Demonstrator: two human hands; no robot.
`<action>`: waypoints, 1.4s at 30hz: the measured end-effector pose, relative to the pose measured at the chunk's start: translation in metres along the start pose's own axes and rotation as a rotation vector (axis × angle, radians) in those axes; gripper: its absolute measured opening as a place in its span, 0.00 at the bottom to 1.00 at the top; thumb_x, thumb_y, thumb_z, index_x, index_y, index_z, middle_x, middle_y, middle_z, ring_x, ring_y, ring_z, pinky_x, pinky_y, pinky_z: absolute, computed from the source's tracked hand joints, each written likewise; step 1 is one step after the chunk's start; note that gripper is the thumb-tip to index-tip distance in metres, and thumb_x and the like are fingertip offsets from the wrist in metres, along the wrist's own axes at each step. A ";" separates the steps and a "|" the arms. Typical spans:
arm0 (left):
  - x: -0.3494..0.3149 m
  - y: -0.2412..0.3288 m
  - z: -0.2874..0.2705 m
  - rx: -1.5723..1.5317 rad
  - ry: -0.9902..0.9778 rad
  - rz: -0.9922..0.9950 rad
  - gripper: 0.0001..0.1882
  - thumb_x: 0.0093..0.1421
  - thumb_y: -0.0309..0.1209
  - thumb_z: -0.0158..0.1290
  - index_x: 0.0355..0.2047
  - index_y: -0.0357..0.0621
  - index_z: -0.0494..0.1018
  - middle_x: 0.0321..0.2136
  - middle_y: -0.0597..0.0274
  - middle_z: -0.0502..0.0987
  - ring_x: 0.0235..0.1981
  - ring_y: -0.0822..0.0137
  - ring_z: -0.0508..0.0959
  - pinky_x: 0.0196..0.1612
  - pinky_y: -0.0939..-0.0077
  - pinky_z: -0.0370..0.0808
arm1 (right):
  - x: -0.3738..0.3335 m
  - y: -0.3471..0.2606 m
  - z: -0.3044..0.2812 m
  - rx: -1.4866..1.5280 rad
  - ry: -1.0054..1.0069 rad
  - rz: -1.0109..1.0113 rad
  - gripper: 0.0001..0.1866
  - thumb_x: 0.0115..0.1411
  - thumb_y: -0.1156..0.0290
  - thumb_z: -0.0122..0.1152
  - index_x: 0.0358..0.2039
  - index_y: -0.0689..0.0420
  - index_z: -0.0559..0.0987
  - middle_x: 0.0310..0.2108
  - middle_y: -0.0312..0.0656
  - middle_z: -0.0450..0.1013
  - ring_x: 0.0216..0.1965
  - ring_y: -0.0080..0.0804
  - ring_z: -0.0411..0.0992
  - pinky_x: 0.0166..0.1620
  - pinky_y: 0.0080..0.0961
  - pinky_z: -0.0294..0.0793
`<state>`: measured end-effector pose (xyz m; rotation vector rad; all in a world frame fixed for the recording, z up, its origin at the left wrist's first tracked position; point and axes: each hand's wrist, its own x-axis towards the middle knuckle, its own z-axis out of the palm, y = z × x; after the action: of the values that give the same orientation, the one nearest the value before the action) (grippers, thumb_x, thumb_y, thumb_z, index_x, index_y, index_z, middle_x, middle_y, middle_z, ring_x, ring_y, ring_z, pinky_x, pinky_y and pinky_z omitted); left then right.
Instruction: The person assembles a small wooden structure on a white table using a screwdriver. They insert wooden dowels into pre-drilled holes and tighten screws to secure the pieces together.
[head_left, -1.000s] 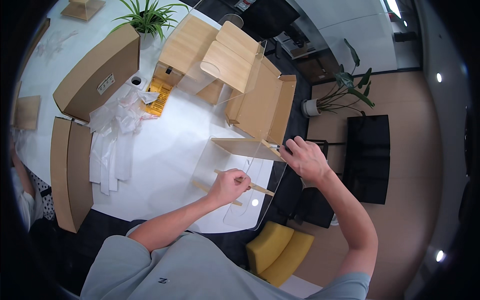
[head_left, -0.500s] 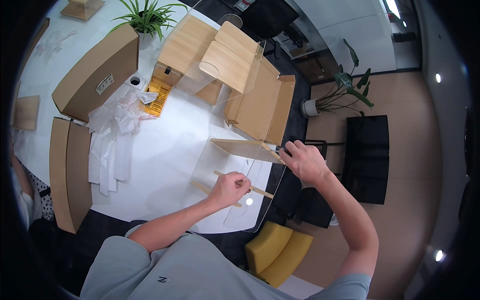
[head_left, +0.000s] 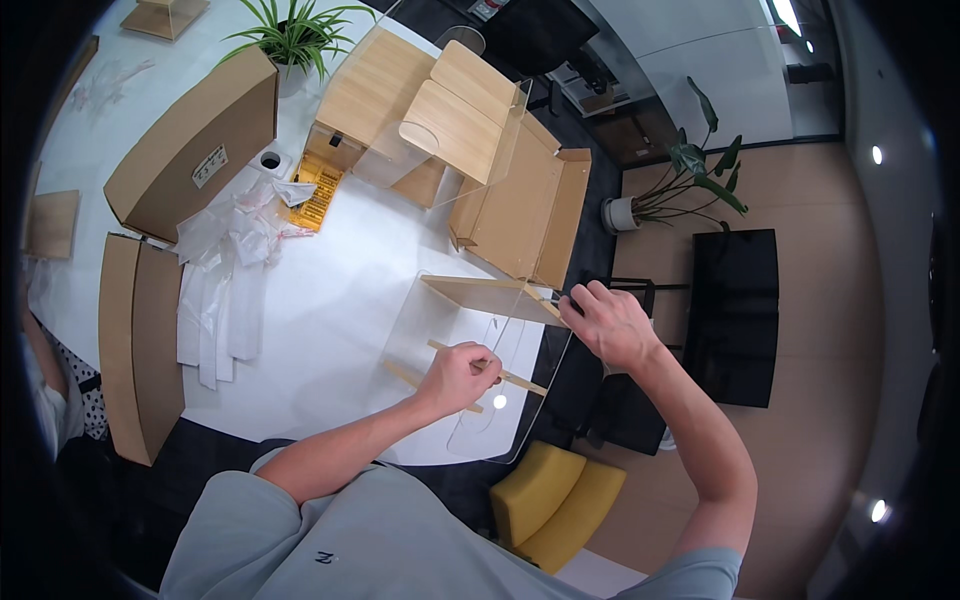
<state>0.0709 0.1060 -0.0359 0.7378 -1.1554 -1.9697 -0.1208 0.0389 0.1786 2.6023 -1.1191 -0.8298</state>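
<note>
On the near right part of the white table stands a partly assembled piece of clear acrylic panels (head_left: 408, 318) and pale wooden parts. Its wooden board (head_left: 475, 292) meets the acrylic along one edge. My left hand (head_left: 460, 378) is closed on a thin wooden strip (head_left: 524, 384) between the panels, fingers curled. At the outer end of the board, my right hand (head_left: 615, 325) pinches what looks like a small dark-handled screwdriver (head_left: 573, 304), its thin tip against the board's edge. The fingers partly hide it. A second wooden strip (head_left: 402, 375) lies beside my left hand.
Behind stand a wood-and-acrylic unit (head_left: 375, 80) and an open cardboard box (head_left: 520, 215). At left are cardboard pieces (head_left: 195, 150), plastic wrapping (head_left: 245, 230) and an orange tool case (head_left: 318, 195). A yellow chair (head_left: 560, 500) stands beyond the table's edge; another person's arm shows far left.
</note>
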 end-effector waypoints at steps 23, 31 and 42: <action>-0.001 0.004 0.000 -0.019 -0.025 -0.056 0.13 0.69 0.28 0.58 0.31 0.28 0.79 0.28 0.58 0.83 0.33 0.67 0.89 0.35 0.79 0.83 | 0.020 0.014 0.006 -0.035 -0.184 -0.127 0.05 0.60 0.70 0.62 0.33 0.58 0.80 0.30 0.40 0.71 0.26 0.33 0.77 0.25 0.32 0.76; -0.002 -0.003 -0.001 0.017 -0.038 -0.047 0.14 0.69 0.30 0.58 0.31 0.27 0.80 0.31 0.56 0.83 0.34 0.66 0.89 0.35 0.79 0.83 | 0.023 0.013 -0.006 -0.032 -0.300 -0.187 0.06 0.60 0.70 0.63 0.33 0.59 0.81 0.31 0.39 0.72 0.27 0.32 0.79 0.25 0.31 0.78; -0.004 -0.003 0.003 0.041 0.018 -0.044 0.11 0.66 0.28 0.58 0.30 0.30 0.81 0.28 0.51 0.81 0.29 0.61 0.87 0.32 0.73 0.81 | 0.017 0.019 0.004 0.020 -0.332 -0.233 0.13 0.56 0.73 0.65 0.42 0.59 0.78 0.35 0.39 0.70 0.27 0.32 0.77 0.25 0.32 0.78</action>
<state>0.0703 0.1118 -0.0372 0.8071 -1.1807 -1.9768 -0.1248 0.0140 0.1755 2.7141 -0.9058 -1.3469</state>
